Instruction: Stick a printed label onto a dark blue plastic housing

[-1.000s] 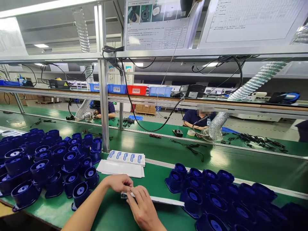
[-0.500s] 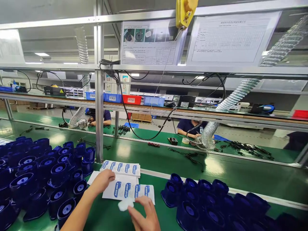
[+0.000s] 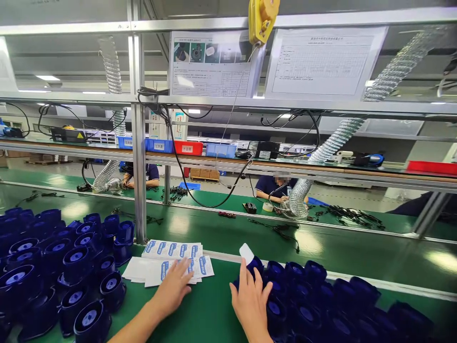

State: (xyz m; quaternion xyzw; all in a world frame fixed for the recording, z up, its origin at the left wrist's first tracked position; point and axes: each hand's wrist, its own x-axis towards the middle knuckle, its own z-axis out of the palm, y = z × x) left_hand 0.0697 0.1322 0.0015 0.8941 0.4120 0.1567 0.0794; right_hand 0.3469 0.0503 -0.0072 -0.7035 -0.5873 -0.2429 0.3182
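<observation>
My left hand (image 3: 174,287) is open, its fingers spread over the right part of a pile of white sheets with blue printed labels (image 3: 162,272). A small white piece with rounded corners (image 3: 246,253) is at the index fingertip of my right hand (image 3: 252,297); whether it is pinched or stuck there, I cannot tell. The other fingers of that hand are spread. Just beyond and to the right of it stand dark blue round plastic housings (image 3: 306,312). Another printed stack (image 3: 171,247) lies behind the pile.
Many more blue housings (image 3: 76,257) crowd the left side of the green bench (image 3: 200,319). A metal post (image 3: 139,171) rises behind the sheets. Overhead hangs a yellow tool balancer (image 3: 262,21). Across the bench a person (image 3: 274,186) sits by a flexible duct (image 3: 298,197).
My right hand has moved right and away from me, carrying the white piece from the front of the sheets to the right-hand housings. My left hand has shifted right and spread over the sheets.
</observation>
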